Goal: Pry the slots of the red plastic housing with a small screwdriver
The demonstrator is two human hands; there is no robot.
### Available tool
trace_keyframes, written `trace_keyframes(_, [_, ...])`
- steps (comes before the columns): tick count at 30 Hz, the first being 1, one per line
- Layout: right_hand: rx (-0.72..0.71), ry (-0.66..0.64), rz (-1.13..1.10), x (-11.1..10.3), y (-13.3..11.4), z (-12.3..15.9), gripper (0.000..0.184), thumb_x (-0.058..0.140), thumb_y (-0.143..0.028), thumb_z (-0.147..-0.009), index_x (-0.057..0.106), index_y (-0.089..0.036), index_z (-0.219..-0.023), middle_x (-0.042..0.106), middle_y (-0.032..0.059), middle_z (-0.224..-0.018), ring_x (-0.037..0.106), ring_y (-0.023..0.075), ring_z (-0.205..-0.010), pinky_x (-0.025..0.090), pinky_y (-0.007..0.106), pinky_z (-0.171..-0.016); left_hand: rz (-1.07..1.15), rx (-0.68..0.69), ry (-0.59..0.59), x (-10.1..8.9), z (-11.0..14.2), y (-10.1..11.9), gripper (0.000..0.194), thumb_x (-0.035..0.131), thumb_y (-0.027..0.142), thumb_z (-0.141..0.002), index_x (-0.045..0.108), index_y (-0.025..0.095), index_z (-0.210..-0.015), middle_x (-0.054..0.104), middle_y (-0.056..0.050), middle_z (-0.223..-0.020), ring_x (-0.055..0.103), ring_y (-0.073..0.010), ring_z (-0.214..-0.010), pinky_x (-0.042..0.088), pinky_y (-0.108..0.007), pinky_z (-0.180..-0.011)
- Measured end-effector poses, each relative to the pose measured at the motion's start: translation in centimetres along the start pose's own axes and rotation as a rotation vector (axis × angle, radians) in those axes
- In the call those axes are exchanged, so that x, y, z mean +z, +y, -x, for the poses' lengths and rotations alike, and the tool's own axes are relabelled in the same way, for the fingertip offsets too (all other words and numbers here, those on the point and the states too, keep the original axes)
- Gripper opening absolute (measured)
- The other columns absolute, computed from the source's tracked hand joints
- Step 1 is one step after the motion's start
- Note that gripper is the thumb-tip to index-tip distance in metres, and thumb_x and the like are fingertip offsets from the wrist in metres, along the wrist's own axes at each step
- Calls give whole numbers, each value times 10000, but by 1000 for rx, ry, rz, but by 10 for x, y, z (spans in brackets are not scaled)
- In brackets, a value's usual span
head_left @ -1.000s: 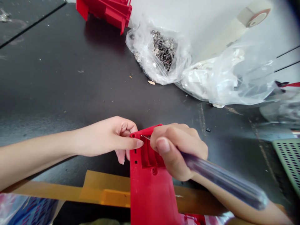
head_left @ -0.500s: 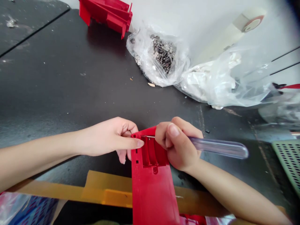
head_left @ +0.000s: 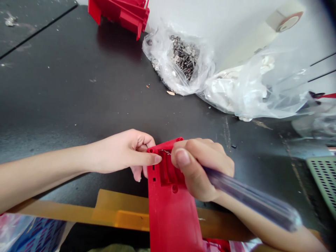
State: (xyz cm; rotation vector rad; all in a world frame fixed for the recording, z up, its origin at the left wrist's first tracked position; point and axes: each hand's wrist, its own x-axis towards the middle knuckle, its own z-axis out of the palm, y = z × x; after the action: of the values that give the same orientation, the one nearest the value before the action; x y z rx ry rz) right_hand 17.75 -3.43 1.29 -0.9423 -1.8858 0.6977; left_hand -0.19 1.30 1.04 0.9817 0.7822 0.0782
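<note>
The red casing [head_left: 174, 217] lies between the two hands, its far end within reach of both sets of fingers. The left hand [head_left: 136, 152] pinches the casing's far left corner: the thumb lies flat on the upper face, its tip at the rim of the recess [head_left: 170, 171], while the other fingers curl beside the casing's left edge, partly hidden. The right hand [head_left: 203, 166], over the casing's far right part, is wrapped round the handle of a tool [head_left: 252, 196]. The tool's thin, bright metal shaft enters the recess near its far left corner, just beside the left thumb; what the tip touches is too small to tell.

The casing is smooth, hard-looking plastic, long and flat, with a slanted far edge, small square slots along its left side and a round hole near the recess. Curved ribs line the recess. The tool's handle is clear, purplish and rounded at the end, slightly blurred.

Beyond the casing, on a matt black table [head_left: 78, 87], sit a crinkled clear bag [head_left: 181, 63] of small shiny metal pieces and, farther right, a bag [head_left: 249, 91] of whitish contents. An amber, glossy, film-like strip [head_left: 105, 213] runs crosswise on both sides of the casing. A green perforated basket [head_left: 324, 178] stands well to its right.
</note>
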Motion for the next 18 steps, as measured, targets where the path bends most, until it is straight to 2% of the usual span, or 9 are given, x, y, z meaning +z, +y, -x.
trace_keyframes(3, [47, -21, 25, -1, -3, -3, 369, 523, -143, -931, 333, -209, -622, 276, -63, -534, 243, 58, -424, 222, 243, -400, -4, 14, 2, 0, 0, 0, 219, 744, 240, -798, 556, 166, -714, 657, 77, -583, 575, -40, -478, 464, -121, -488])
trace_keyframes(8, [-27, -57, 28, -2, 2, -2, 376, 504, -153, -939, 324, -202, -613, 296, -69, -523, 254, 44, -423, 229, 226, -408, -28, 41, 4, -1, -3, -3, 245, 763, 272, -765, 552, 169, -695, 649, 72, -571, 568, -50, -470, 467, -138, -483])
trace_keyframes(10, [-3, -34, -71, -1, 8, 0, 386, 503, -168, -948, 317, -195, -611, 299, -73, -524, 251, 39, -427, 221, 218, -409, -43, 62, -18, -3, -5, -6, 253, 769, 287, -759, 553, 168, -702, 651, 69, -567, 562, -52, -454, 455, -136, -462])
trace_keyframes(14, [154, -13, -369, -2, 17, 0, 429, 506, -261, -983, 315, -195, -605, 333, -72, -521, 284, 45, -437, 229, 205, -396, -79, 67, -35, -5, -5, -7, 271, 759, 305, -782, 540, 162, -714, 670, 57, -604, 570, -47, -464, 448, -129, -468])
trace_keyframes(18, [136, -52, -296, -2, 10, -4, 433, 541, -248, -959, 305, -199, -600, 311, -73, -524, 271, 49, -452, 218, 216, -407, -96, 44, -28, -3, -2, -4, 280, 737, 339, -809, 530, 167, -731, 667, 56, -620, 577, -53, -482, 465, -141, -493])
